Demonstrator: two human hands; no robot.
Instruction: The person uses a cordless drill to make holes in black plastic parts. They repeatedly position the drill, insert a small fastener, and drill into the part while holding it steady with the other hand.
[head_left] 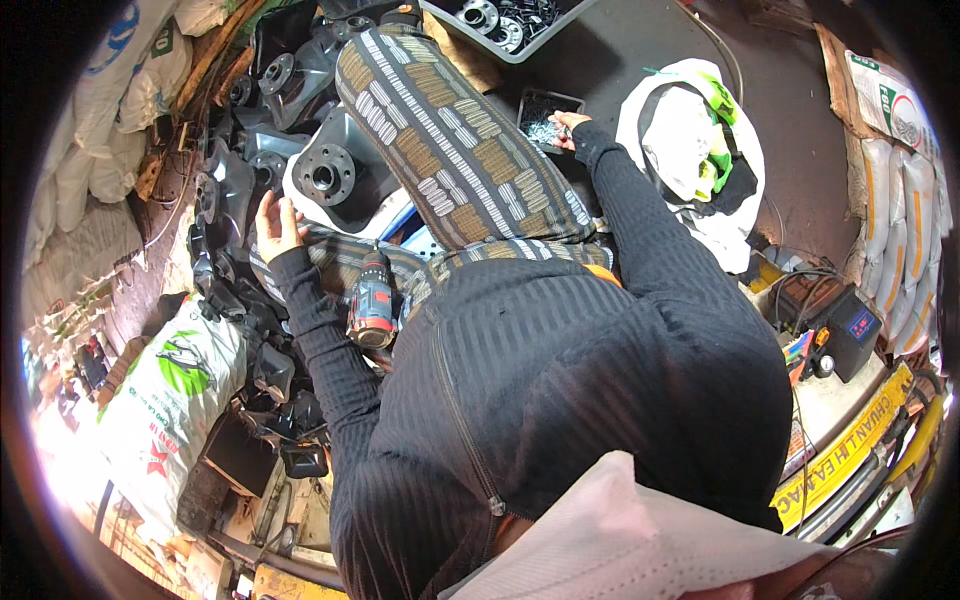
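My left hand (278,228) is open, with the fingers apart and nothing in them. It hovers at the left, beside a black part with a round, holed flange (326,174) that sits by my legs on something white. My right hand (570,128) reaches past my patterned trousers to a small dark tray (566,103). Its fingers are drawn together at a pile of small silver screws (541,132); what they pinch is too small to make out. A cordless drill (372,305) lies on my lap, between my left forearm and my body.
More black flanged parts (280,75) are heaped at the left. A grey bin (520,50) of round metal pieces stands at the far side. A white sack (740,215) with cloth lies right of my right arm. A boxy device with a display (850,330) stands at the right.
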